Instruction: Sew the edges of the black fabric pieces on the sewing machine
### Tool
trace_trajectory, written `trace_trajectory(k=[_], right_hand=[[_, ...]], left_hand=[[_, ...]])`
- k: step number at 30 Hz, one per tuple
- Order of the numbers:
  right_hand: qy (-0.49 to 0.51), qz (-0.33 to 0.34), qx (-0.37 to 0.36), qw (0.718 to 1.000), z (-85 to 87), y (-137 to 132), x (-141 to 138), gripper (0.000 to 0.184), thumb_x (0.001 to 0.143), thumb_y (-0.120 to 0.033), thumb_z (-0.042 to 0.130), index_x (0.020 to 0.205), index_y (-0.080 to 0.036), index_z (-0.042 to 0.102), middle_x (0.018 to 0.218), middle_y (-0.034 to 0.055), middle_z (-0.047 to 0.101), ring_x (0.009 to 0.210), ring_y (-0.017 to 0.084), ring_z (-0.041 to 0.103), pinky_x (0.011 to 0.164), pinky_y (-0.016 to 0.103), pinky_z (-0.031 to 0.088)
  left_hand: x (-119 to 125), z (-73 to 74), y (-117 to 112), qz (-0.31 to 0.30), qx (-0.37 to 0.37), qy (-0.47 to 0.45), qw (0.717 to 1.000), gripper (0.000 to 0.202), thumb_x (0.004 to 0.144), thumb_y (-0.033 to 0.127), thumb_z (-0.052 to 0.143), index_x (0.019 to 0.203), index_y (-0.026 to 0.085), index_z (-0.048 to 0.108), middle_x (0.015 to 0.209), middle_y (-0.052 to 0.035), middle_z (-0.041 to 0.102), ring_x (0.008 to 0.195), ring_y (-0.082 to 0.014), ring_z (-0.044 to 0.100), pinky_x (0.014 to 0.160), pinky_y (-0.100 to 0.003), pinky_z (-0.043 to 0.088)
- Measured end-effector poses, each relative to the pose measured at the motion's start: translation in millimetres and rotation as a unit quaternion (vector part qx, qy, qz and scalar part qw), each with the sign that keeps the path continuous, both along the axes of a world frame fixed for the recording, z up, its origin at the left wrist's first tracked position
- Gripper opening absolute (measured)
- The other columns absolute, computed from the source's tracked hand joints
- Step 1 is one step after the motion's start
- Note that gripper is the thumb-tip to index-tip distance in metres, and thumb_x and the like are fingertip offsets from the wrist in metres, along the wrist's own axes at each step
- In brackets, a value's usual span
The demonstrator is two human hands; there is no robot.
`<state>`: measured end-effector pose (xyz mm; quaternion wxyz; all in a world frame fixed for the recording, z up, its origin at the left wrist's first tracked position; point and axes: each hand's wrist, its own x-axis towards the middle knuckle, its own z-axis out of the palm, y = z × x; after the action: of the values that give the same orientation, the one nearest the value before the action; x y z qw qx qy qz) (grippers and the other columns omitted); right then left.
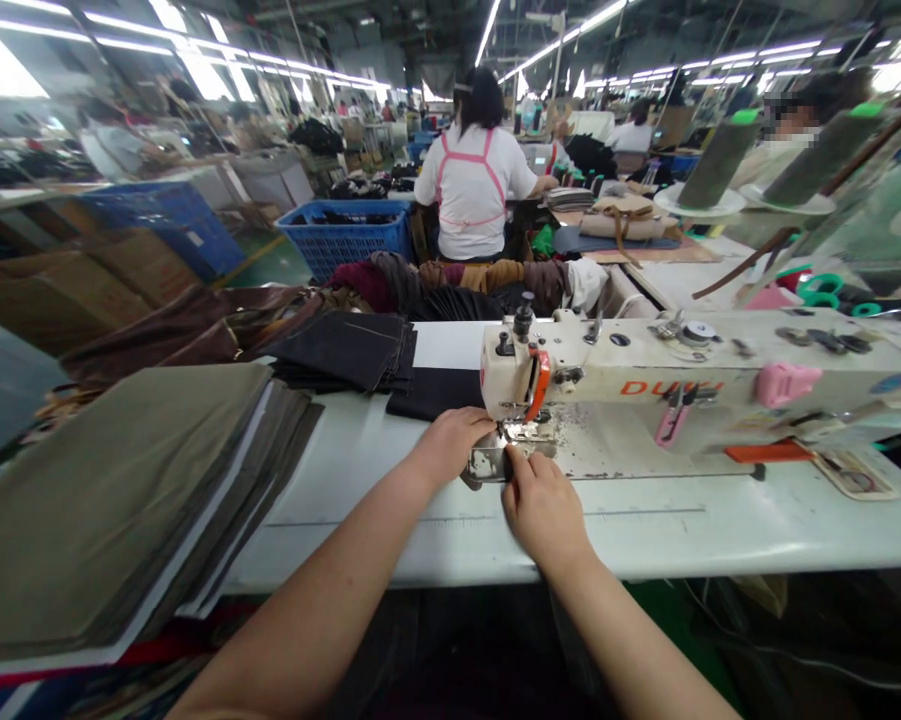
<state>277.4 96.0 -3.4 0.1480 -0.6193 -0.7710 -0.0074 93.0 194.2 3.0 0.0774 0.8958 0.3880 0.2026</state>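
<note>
My left hand [456, 442] is beside the needle area of a white sewing machine [600, 375], its fingers closed together at the edge of a black fabric piece [431, 392]. This piece lies on the table just behind that hand. Close to the front of the metal needle plate [489, 463], my right hand [546, 505] has its fingers bent, with a small dark edge of fabric at the fingertips. An orange guard [540, 385] sits over the needle, and the stitching point is partly hidden.
Grey-green fabric panels [120, 480] are stacked at the left, with dark folded pieces [345, 350] behind them. Pink-handled thread snips [673, 415] hang on the machine. Thread cones [720, 160] stand at the back right. Ahead, a person [471, 185] sits near a blue crate [349, 235].
</note>
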Motion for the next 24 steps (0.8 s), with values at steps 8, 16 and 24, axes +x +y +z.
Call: trace_trajectory(k=[8, 16, 24], right_hand=[[0.004, 0.003, 0.006, 1.0, 1.8, -3, 2, 0.048, 0.093, -0.019, 0.048, 0.141, -0.013, 0.053, 0.104, 0.01, 0.061, 0.099, 0.024, 0.054, 0.091, 0.035, 0.042], [0.007, 0.005, 0.012, 1.0, 1.6, -4, 2, 0.047, 0.093, -0.019, 0.049, 0.14, -0.013, 0.053, 0.104, 0.0109, 0.062, 0.099, 0.024, 0.054, 0.091, 0.035, 0.043], [0.025, 0.002, 0.016, 1.0, 1.9, -4, 2, 0.046, 0.093, -0.019, 0.048, 0.137, -0.013, 0.056, 0.103, 0.0107, 0.062, 0.097, 0.024, 0.056, 0.09, 0.035, 0.044]], left_hand=[[-19, -10.9, 21, 0.205, 0.011, 0.064, 0.977, 0.051, 0.095, 0.008, 0.038, 0.138, 0.025, 0.059, 0.148, -0.0124, 0.056, 0.138, -0.0321, 0.048, 0.11, -0.061, 0.039], [-23, -21.7, 0, 0.231, 0.005, 0.08, 0.97, 0.066, 0.09, 0.004, 0.035, 0.148, 0.033, 0.05, 0.152, -0.0117, 0.051, 0.142, -0.0358, 0.043, 0.109, -0.069, 0.038], [-12, 4.3, -51, 0.392, 0.02, 0.154, 0.907, 0.047, 0.093, 0.005, 0.033, 0.131, 0.005, 0.06, 0.117, -0.029, 0.065, 0.106, -0.0378, 0.065, 0.078, -0.052, 0.058]])
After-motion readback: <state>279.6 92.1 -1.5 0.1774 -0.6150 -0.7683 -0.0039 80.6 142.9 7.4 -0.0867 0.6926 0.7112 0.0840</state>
